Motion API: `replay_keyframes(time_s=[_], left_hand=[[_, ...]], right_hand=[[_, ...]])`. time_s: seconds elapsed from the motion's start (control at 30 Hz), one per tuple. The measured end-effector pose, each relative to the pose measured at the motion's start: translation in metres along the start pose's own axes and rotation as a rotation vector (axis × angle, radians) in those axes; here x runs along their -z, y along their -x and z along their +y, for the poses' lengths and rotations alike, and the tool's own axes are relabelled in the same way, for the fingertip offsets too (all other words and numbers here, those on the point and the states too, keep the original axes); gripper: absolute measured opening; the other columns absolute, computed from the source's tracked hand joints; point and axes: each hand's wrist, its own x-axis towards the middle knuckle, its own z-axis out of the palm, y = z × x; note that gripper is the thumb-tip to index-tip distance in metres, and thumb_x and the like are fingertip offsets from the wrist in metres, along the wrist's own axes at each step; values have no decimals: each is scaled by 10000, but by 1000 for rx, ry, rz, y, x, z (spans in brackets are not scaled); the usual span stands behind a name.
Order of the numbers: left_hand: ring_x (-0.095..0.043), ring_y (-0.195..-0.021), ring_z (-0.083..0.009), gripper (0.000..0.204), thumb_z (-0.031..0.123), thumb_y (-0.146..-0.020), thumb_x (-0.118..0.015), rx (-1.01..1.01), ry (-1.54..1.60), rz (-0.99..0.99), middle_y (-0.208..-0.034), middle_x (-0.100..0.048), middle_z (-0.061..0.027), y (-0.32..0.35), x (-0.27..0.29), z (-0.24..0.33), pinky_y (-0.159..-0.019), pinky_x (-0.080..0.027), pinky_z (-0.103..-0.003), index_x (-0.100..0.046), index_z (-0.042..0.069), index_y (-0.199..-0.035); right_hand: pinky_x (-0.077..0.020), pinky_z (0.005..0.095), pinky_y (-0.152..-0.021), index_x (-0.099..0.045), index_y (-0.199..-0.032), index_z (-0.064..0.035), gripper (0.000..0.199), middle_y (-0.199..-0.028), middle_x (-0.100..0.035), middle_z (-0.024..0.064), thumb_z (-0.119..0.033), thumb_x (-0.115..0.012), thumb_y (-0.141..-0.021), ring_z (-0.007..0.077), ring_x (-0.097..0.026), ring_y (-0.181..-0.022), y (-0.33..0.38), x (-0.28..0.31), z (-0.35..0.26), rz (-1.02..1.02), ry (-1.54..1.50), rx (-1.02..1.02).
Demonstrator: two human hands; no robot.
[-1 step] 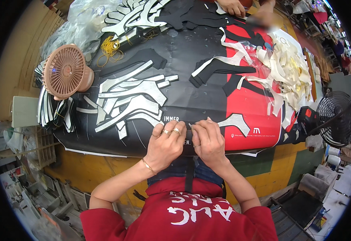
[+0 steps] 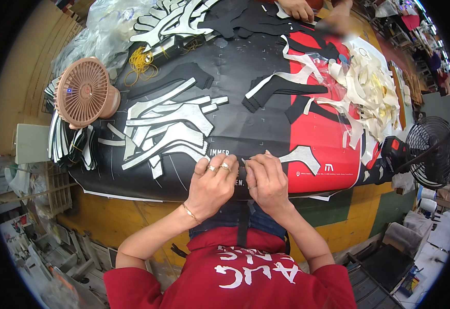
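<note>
Near the table's front edge, both hands work close together with fingers curled. My right hand point(image 2: 267, 180) pinches a white-faced cut material piece point(image 2: 303, 156), whose wide end sticks out to the right past the knuckles. A small gap separates it from my left hand point(image 2: 213, 181), closed with the fingertips turned down; whatever they pinch is hidden. Just beyond my left hand lies a loose pile of similar white-faced, dark-edged pieces point(image 2: 178, 123). Dark cut pieces point(image 2: 274, 88) with a white strip on them rest farther off, right of the middle.
A pink fan point(image 2: 83, 92) stands at the left beside yellow bands point(image 2: 141, 61). Cream strips point(image 2: 371, 82) are heaped on the right, with a black fan point(image 2: 431, 149) beyond the edge. Another person's hands point(image 2: 298, 9) are at the far side. The black-and-red sheet point(image 2: 333, 180) covers the table.
</note>
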Motion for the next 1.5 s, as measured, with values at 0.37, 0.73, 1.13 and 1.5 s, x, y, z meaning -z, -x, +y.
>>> replay_keyframes(time_s=[0.37, 0.73, 1.13, 1.5], left_hand=[[-597, -1030, -147, 254, 123, -789, -688, 35, 49, 58, -1058, -635, 25, 6, 4, -2, -910, -335, -350, -730, 106, -1038], [-586, -1071, -150, 242, 155, -782, -697, -98, -105, -19, -1102, -621, 1, 1, 0, -1, -931, -337, -358, -715, 69, -1007], [-613, -897, -237, 98, 56, -774, -725, 521, 336, 164, -922, -674, -38, -3, -4, 7, -833, -382, -380, -709, 70, -870], [-581, -1004, -243, 166, 211, -793, -804, 433, 268, 60, -1034, -626, -33, 2, 25, -2, -894, -362, -389, -750, 119, -920]], right_hand=[[-575, 473, -898, -662, -978, 14, 165, -978, -618, 130, 3, -715, -823, 334, -642, -884, 0, -1, 1, 11, 10, 13], [-555, 463, -952, -663, -1007, 27, 212, -1006, -624, 140, -17, -704, -804, 335, -638, -958, 2, -1, 1, -12, 29, 24], [-564, 485, -929, -661, -1015, 7, 185, -1019, -607, 134, -25, -708, -839, 343, -636, -929, 4, -3, 1, 10, 18, 23], [-569, 487, -918, -669, -999, 6, 171, -1001, -612, 128, -17, -709, -835, 336, -638, -904, 5, -5, 2, 45, -24, 8]])
